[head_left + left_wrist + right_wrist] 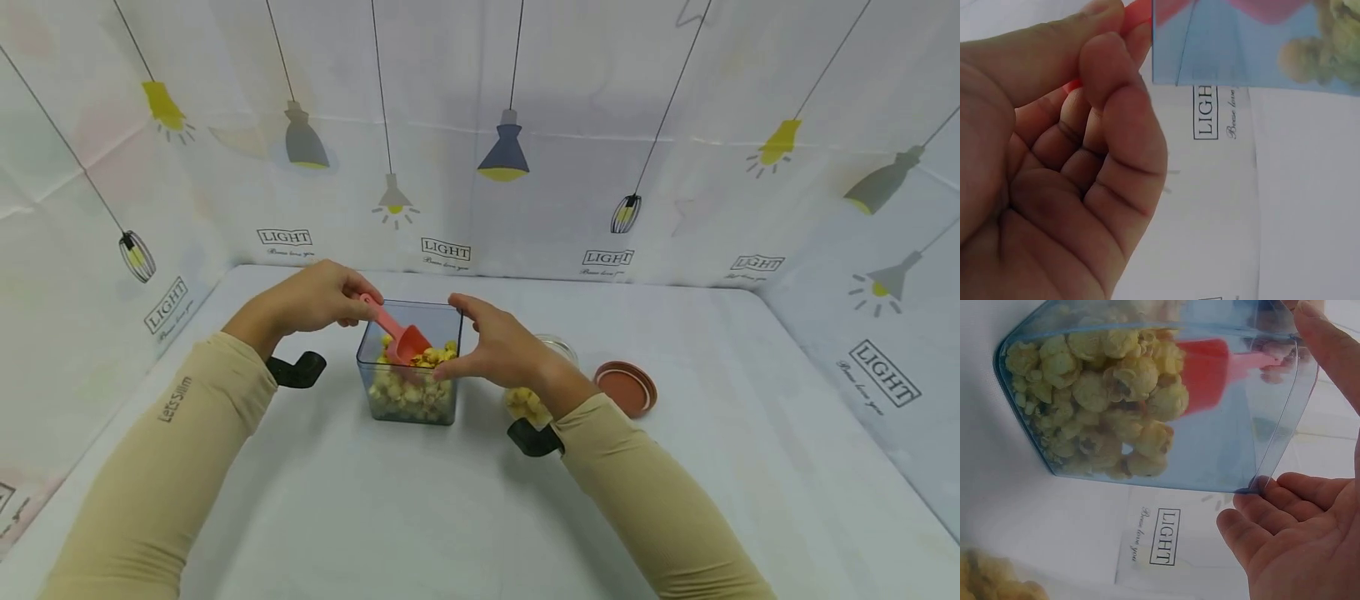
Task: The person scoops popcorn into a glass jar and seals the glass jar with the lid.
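Note:
A pink-red scoop [408, 342] leans into a clear bluish square container [420, 313], its bowl against the popcorn [411, 396] that fills the lower part. My left hand [318, 293] pinches the end of the scoop's handle at the container's left rim, thumb against fingers in the left wrist view. On the right side, my right hand [510, 343] holds the container by its upper edge, the thumb at the near wall and the fingers at the far corner. Through the wall, the right wrist view shows the scoop's bowl [1205, 375] beside the popcorn [1100, 394].
Behind my right wrist stands a clear round jar [558, 346] with popcorn inside, partly hidden. A reddish-brown round lid [626, 389] lies to its right on the white table [360, 517]. A lamp-printed cloth [442, 108] hangs behind the table.

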A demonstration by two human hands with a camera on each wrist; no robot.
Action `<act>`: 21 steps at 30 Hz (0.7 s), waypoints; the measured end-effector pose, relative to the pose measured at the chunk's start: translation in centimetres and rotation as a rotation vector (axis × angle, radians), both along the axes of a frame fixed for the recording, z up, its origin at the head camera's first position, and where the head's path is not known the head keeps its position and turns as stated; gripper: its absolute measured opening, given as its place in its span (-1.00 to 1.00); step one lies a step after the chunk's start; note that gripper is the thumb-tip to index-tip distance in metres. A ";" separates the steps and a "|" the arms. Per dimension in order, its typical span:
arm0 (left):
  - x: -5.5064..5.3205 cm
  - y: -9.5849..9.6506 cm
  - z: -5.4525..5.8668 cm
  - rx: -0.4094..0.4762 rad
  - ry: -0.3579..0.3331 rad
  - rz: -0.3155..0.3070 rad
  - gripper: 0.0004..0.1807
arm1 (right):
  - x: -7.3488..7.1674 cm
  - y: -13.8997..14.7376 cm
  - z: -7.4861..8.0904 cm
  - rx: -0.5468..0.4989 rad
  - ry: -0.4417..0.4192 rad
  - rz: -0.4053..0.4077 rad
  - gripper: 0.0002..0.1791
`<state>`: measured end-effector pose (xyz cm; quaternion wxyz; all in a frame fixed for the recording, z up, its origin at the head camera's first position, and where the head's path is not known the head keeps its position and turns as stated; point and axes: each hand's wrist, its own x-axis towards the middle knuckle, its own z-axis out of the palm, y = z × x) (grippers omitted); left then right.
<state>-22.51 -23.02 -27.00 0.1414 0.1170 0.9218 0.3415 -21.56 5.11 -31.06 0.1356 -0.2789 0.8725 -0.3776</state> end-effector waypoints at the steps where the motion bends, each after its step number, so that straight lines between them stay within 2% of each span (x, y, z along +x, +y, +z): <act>1: 0.1 0.1 -0.1 0.012 -0.001 -0.002 -0.65 | 0.0 0.0 0.0 0.001 0.001 -0.001 0.16; 9: 0.0 0.9 -1.1 0.049 -0.003 -0.025 -0.70 | 0.0 0.2 0.0 -0.005 0.001 0.001 0.17; 21: 0.3 0.3 -1.2 0.153 -0.030 0.007 -0.67 | 0.1 0.2 0.0 -0.012 -0.007 -0.009 0.18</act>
